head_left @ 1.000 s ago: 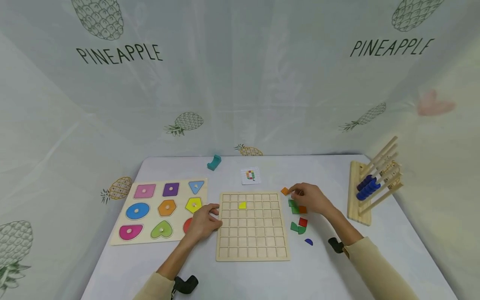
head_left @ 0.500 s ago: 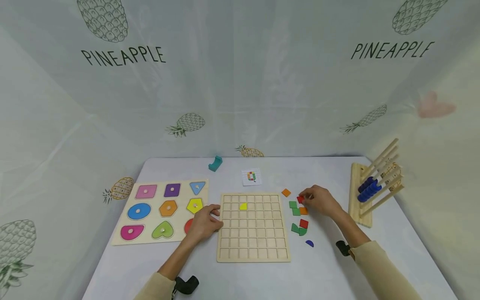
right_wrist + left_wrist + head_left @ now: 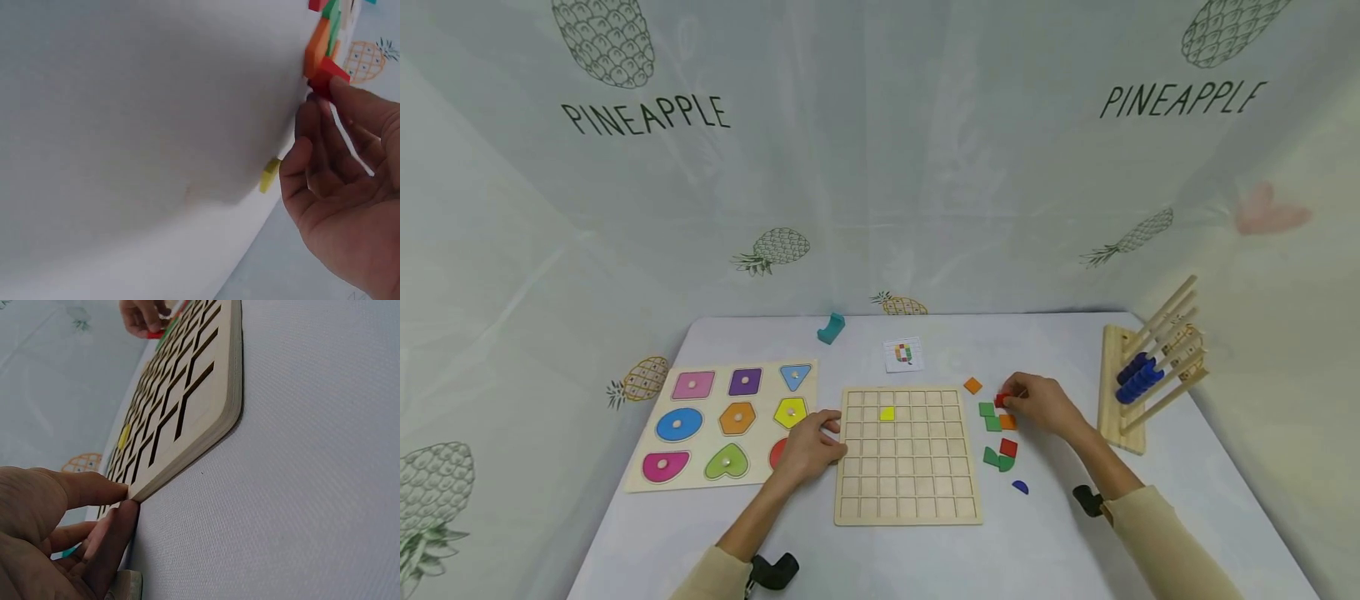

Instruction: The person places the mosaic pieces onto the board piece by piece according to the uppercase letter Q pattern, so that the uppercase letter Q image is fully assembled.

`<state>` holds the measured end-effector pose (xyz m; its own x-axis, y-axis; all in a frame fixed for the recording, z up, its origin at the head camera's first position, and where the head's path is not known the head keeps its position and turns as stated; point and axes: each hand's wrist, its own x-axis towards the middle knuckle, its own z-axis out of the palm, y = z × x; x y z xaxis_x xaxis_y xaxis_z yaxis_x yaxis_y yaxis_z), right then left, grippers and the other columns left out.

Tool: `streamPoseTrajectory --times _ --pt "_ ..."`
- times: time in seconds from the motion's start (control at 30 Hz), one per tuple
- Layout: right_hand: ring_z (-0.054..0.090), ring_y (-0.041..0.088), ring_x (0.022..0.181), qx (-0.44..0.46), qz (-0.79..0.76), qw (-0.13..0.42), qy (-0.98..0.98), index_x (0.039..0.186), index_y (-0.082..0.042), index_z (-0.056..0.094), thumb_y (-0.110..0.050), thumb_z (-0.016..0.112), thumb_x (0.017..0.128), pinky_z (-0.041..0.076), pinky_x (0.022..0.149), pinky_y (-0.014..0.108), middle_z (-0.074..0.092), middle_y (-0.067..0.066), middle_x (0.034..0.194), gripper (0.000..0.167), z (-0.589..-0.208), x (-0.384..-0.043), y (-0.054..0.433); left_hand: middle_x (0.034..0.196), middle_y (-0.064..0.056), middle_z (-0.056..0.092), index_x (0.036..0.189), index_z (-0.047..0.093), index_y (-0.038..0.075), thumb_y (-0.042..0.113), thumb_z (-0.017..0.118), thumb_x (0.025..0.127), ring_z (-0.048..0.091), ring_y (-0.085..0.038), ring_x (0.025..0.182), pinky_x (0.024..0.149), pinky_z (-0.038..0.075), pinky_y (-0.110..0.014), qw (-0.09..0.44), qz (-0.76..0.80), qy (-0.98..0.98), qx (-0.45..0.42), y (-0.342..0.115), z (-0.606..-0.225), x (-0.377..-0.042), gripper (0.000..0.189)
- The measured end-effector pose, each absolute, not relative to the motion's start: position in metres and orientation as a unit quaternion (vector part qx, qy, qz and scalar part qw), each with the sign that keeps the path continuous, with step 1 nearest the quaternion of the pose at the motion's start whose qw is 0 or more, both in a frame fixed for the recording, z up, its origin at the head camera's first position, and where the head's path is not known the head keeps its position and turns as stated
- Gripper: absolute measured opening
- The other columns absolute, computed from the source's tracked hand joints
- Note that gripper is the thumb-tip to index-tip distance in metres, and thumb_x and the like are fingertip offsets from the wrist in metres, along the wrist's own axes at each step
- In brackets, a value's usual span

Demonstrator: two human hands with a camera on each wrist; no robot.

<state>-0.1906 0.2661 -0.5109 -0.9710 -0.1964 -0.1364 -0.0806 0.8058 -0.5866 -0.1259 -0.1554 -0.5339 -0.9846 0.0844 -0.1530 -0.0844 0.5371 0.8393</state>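
My left hand (image 3: 808,447) rests at the left edge of a wooden grid board (image 3: 910,475), thumb and fingertips touching its rim. One yellow square tile (image 3: 887,413) sits in a cell near the top of the board. To the right of the board, my right hand (image 3: 1043,402) pinches a red square tile (image 3: 328,76) between thumb and fingers, low over the table. Beside it lie an orange tile (image 3: 973,385), green tiles (image 3: 987,410) and another orange tile (image 3: 1008,422). A yellow piece (image 3: 270,175) shows near the right fingers in the right wrist view; the head view hides it.
A shape puzzle board (image 3: 715,458) lies left. A pattern card (image 3: 902,355) and a teal block (image 3: 831,328) are at the back. A wooden peg stand (image 3: 1123,417) with blue beads stands right. Nearer lie a red tile (image 3: 1008,448) and a blue half-round piece (image 3: 1020,487).
My right hand has left the orange tile near the board's top right corner, moved right and taken hold of the red tile. The left hand stays at the board's edge.
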Motion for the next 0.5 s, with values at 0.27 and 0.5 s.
streamPoseTrajectory --times 0.27,0.5 --pt "0.062 0.021 0.086 -0.096 -0.331 0.092 0.934 0.101 -0.012 0.068 -0.015 0.068 0.095 0.053 0.070 0.031 0.069 0.004 0.098 0.007 -0.497 -0.195 0.260 0.102 -0.006 0.062 0.131 0.062 0.000 0.005 0.080 0.078 0.066 -0.015 0.080 0.063 0.058 -0.029 0.086 0.476 0.875 0.003 -0.156 -0.534 -0.125 0.056" --pt "0.063 0.021 0.085 -0.117 -0.352 0.095 0.924 0.102 -0.012 0.069 -0.015 0.069 0.095 0.053 0.068 0.030 0.069 0.004 0.097 0.008 -0.492 -0.199 0.239 0.103 -0.006 0.063 0.131 0.062 0.000 0.006 0.080 0.078 0.066 -0.015 0.080 0.063 0.058 -0.029 0.084 0.480 0.873 0.001 -0.155 -0.533 -0.125 0.056"
